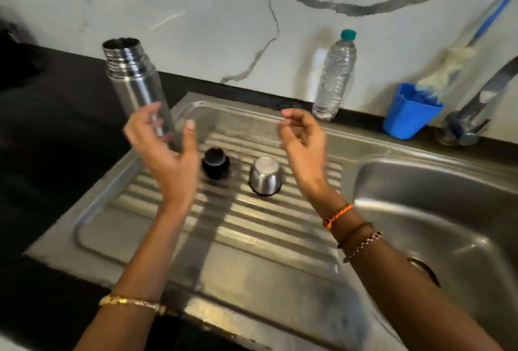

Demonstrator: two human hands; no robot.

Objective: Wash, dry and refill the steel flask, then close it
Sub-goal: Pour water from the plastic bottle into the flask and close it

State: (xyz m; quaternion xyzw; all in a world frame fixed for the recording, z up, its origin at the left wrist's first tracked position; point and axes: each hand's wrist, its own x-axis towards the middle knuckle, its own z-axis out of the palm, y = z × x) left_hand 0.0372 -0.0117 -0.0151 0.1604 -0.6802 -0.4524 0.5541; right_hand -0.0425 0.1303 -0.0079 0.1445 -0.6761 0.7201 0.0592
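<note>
While the left hand (165, 151) grasps the flask (137, 87) by its lower body, mouth up and tilted over the drainboard (252, 238), the right hand (302, 140) hovers apart with loosely curled fingers, holding nothing. The stopper (215, 160) and the inverted cup (265, 176) stand side by side on the ribs, probably to drain. A bottle (335, 78) stands near the wall, within reach for refilling. The flask is uncapped; closing is not yet done.
</note>
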